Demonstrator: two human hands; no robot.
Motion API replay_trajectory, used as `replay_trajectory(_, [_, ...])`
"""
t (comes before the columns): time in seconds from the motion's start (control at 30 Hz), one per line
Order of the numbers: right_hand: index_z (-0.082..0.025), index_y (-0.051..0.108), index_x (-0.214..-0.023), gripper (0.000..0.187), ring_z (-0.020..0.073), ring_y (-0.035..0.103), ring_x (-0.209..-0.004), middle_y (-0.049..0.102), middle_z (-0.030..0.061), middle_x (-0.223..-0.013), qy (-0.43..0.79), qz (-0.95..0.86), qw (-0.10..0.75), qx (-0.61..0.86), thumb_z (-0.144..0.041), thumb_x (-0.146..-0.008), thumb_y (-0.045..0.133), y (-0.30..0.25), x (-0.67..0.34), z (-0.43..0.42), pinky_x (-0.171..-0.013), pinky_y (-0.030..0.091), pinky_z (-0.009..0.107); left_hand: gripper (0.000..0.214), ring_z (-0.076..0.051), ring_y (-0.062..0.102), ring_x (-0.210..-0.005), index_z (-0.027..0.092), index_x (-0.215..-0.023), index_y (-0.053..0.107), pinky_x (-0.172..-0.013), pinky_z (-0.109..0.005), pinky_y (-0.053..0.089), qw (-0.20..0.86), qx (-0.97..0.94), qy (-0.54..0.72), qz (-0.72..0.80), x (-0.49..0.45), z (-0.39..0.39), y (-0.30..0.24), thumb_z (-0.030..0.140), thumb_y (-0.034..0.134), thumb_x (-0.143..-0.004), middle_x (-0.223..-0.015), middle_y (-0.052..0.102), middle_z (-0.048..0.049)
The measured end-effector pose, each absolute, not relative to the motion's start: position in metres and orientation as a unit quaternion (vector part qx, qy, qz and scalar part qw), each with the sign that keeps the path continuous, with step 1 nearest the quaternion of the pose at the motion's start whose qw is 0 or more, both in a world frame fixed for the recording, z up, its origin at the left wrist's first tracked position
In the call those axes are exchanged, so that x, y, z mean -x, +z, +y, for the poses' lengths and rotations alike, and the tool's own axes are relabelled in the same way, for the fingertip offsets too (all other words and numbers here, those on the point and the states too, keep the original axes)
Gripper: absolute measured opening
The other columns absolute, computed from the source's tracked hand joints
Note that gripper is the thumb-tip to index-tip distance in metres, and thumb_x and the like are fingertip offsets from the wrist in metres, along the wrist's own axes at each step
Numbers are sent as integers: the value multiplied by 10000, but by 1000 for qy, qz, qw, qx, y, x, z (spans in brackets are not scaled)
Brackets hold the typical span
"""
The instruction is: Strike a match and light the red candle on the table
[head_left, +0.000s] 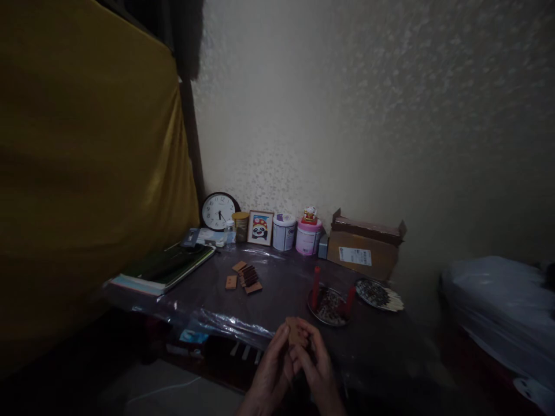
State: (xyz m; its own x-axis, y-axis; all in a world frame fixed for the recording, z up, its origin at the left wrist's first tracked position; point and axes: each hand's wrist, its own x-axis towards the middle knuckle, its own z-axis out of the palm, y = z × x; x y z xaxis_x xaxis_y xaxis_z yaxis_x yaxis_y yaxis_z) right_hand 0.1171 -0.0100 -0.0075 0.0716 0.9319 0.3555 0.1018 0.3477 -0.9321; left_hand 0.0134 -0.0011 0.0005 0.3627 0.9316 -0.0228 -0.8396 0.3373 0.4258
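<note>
Both of my hands are raised in front of the table's near edge, closed on one small brown cardboard piece (296, 331) that looks like a matchbox. My left hand (274, 359) grips its left side, with the thumb along the edge. Around the right side and bottom are the fingers of my right hand (317, 353). Small dark marks show on its face; the lower part is hidden by my fingers. Farther left on the table lie similar brown matchboxes (231, 282), several stacked with dark edges (248, 275) upward.
A plate with red candles (316, 289) and burnt bits stands beyond my right hand. Beside it is a plate of matchsticks (392, 301). At the back are a clock (219, 211), panda picture (260, 227), tins (284, 232) and cardboard box (364, 245). Books (165, 268) lie left.
</note>
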Motion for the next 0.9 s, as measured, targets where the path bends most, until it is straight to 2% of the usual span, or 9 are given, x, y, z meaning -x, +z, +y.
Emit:
replay_trajectory(0.2, [-220,544,-1130,347,223,561,-1070,603,71,-1159,361,-570,584,452,-297,-792,561,-7,-116,-11,-882,466,319,154,-159,644,-735,166,-910,636,-697,-262,475,816,-159,541,131,-15,-3,0,263,559,-817,-768,688,-48])
replay_trajectory(0.33, [-228,531,-1139,353,220,559,-1069,601,66,-1153,370,-557,586,458,-310,-796,556,-5,-115,-12,-826,488,288,152,-160,648,-761,170,-926,625,-709,-263,473,824,-153,531,124,-16,-4,-1,256,545,-829,-811,698,-53])
replay_trajectory(0.47, [-233,535,-1127,355,212,564,-1047,616,48,-1107,401,-572,564,440,-291,-780,581,2,-119,-12,-874,454,307,166,-158,650,-774,162,-953,622,-728,-260,471,830,-141,525,127,-13,-3,1,243,545,-830,-831,707,-67])
replay_trajectory(0.6, [-240,521,-1132,414,215,550,-1074,598,46,-1145,472,-567,541,405,-254,-735,636,13,-127,-12,-916,426,339,196,-151,646,-764,127,-972,620,-738,-256,470,845,-138,504,117,-6,0,3,239,530,-838,-834,701,-78])
replay_trajectory(0.67, [-228,536,-1111,385,220,541,-1087,598,57,-1148,489,-553,537,408,-274,-742,635,17,-131,-12,-933,409,352,213,-149,647,-750,124,-989,614,-708,-254,476,854,-139,486,124,-3,0,3,247,522,-841,-864,698,-78])
replay_trajectory(0.77, [-209,579,-1033,308,227,579,-997,633,67,-1051,485,-529,541,439,-342,-758,619,18,-139,-10,-882,432,357,241,-134,640,-686,123,-1011,604,-633,-236,476,859,-155,465,147,-1,-1,0,272,518,-842,-853,692,-73])
replay_trajectory(0.9, [-197,632,-858,248,195,602,-798,643,23,-820,472,-523,536,466,-423,-761,601,9,-150,-3,-727,466,296,321,-132,633,-671,140,-1107,561,-587,-218,466,862,-201,435,166,-2,-4,-1,314,509,-843,-836,681,-86])
